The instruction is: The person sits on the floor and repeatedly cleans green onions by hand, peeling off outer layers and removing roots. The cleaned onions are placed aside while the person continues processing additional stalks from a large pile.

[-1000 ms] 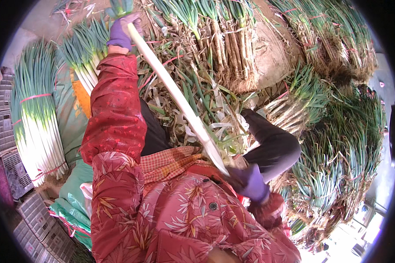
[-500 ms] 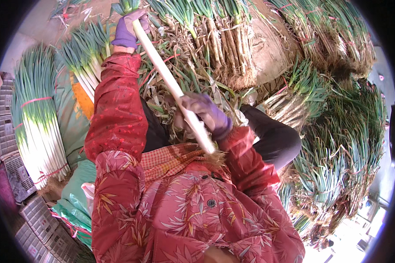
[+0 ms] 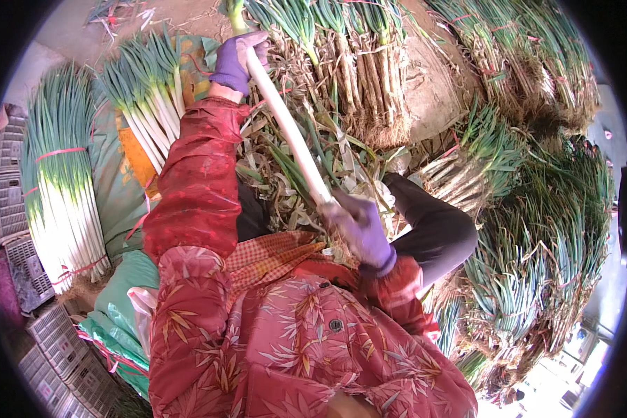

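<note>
Both hands grip one long white leek stalk (image 3: 289,132). The left hand (image 3: 238,61) is closed near its green top, the right hand (image 3: 359,226) closed at the root end, with leek bundles (image 3: 348,63) beyond them

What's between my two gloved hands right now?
In the head view, the long white leek stalk spans from the left hand to the right hand. Both grip it, above a litter of peeled leaves.

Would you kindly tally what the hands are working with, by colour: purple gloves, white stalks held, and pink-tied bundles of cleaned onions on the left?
Purple gloves: 2, left hand and right hand
White stalk, held by both hands: 1
Pink-tied bundle: 1
Total: 4
</note>
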Demonstrator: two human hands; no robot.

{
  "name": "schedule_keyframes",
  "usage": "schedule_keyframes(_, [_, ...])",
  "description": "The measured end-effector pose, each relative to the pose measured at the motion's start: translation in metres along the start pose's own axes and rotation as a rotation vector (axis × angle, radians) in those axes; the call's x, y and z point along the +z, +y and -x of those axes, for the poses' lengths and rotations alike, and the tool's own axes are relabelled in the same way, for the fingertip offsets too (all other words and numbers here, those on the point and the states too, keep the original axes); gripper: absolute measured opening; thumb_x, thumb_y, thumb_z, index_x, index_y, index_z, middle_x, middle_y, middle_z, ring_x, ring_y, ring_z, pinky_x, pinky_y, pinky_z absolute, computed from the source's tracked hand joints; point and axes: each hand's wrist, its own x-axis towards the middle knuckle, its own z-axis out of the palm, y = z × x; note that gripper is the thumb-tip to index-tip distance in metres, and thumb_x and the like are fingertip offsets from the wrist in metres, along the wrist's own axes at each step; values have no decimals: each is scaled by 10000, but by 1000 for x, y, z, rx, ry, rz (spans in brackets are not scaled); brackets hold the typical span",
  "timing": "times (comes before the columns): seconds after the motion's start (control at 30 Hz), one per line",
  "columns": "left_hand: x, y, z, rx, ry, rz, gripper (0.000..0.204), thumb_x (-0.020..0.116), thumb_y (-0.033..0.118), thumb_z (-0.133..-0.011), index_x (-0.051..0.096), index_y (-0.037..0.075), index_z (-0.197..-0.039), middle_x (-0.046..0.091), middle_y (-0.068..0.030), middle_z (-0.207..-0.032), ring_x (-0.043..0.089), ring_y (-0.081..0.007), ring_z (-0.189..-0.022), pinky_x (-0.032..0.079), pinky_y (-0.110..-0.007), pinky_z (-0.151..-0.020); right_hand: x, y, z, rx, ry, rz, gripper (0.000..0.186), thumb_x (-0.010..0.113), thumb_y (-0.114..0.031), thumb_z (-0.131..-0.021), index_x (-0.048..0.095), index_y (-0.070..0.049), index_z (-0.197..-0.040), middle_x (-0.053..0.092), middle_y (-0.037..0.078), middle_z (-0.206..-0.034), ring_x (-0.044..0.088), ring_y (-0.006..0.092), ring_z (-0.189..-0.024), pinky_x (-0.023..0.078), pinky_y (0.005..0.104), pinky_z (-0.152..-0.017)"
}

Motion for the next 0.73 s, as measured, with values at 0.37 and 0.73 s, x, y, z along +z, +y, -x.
schedule_keyframes(0.37, [-19,15,-11,168,66,-37,259,680,172,-777,632,-33,-928,576,-63,-698,531,-178,-498,464,-297,-476,-35,-4,22,-198,107,612,721,615,-411,-845,403,103,-1304,598,250,-1136,657,260,-909,507,336,-780])
schedule_keyframes(0.73, [-147,177,-15,636,290,-124,178,700,166,-716,596,43,-792,547,-18,-566,485,-141,-424,372,-246,-389,43,47,-72,-96,-103,392,267,666,-168,-847,583,22,-677,514,49,-554,428,76,-502,367,284,-468])
